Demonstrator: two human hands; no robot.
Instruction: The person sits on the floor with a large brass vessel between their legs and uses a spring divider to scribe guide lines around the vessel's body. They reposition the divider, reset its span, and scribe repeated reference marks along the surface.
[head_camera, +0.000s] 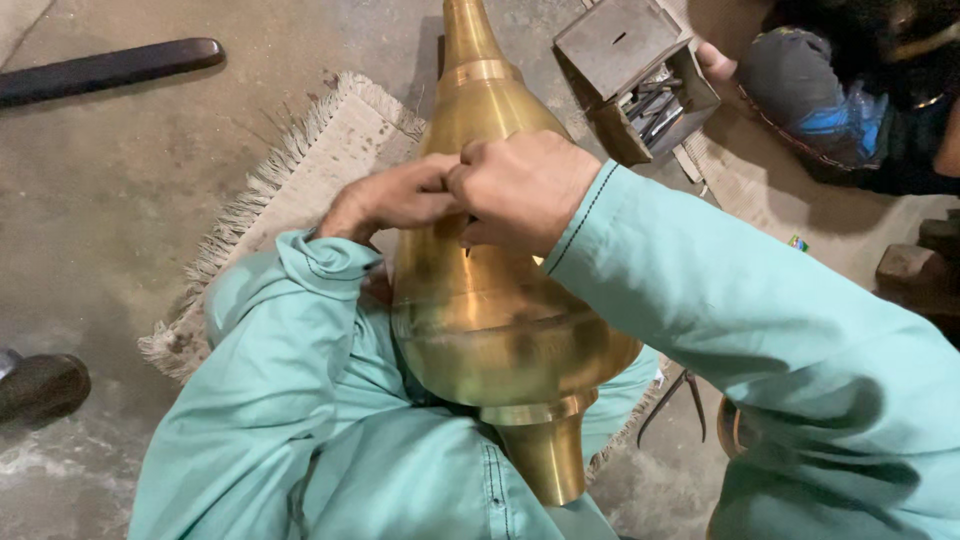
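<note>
- Person is working on the upper body of a big brass finial (500, 310) that's lying across their lap, above a fringed mat (330, 150).
- Left hand (395, 200) and right hand (525, 185) are curling together against it; can't tell what they're pinching.
- Next move likely needs steady pressure.

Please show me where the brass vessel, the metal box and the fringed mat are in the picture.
brass vessel (500, 330): head view, on its wide belly.
metal box (617, 38): head view, on its flat grey lid.
fringed mat (330, 150): head view, on its bare cloth left of the vessel.
</note>
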